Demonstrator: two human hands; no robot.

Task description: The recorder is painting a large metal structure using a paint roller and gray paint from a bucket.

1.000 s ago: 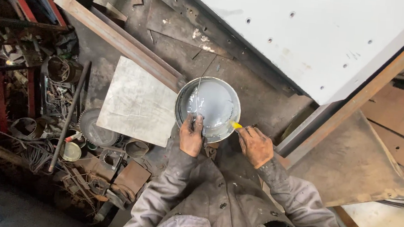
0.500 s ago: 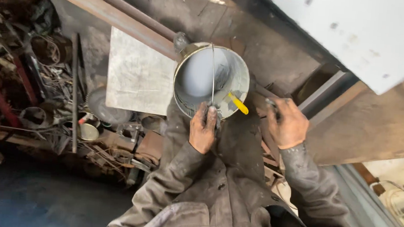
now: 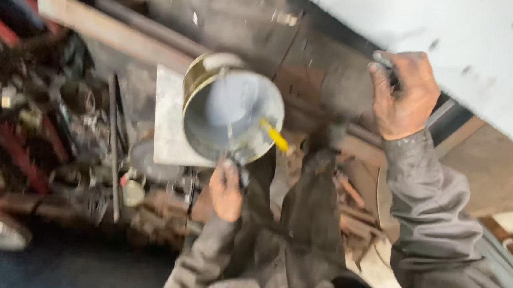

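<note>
My left hand [image 3: 227,191] grips the wire handle of a round metal paint can [image 3: 231,114] and holds it tilted in front of me. Grey paint fills the can, and a yellow-handled tool [image 3: 275,137] sticks out over its right rim. My right hand [image 3: 402,93] is raised to the upper right, with fingers curled against the lower edge of a large white panel [image 3: 447,49]. Something small and dark sits in its fingers, but blur hides what it is. Both sleeves are grey and dusty.
A pale flat sheet [image 3: 170,119] lies behind the can. A heap of scrap metal, rods and small cans [image 3: 55,140] fills the left side. A wooden beam [image 3: 118,35] runs across the upper left. Brown boards [image 3: 498,175] lie at the right.
My right hand has left the can and risen to the white panel's edge. My left hand has lifted the can by its handle, and it tilts more. The view has swung and blurred.
</note>
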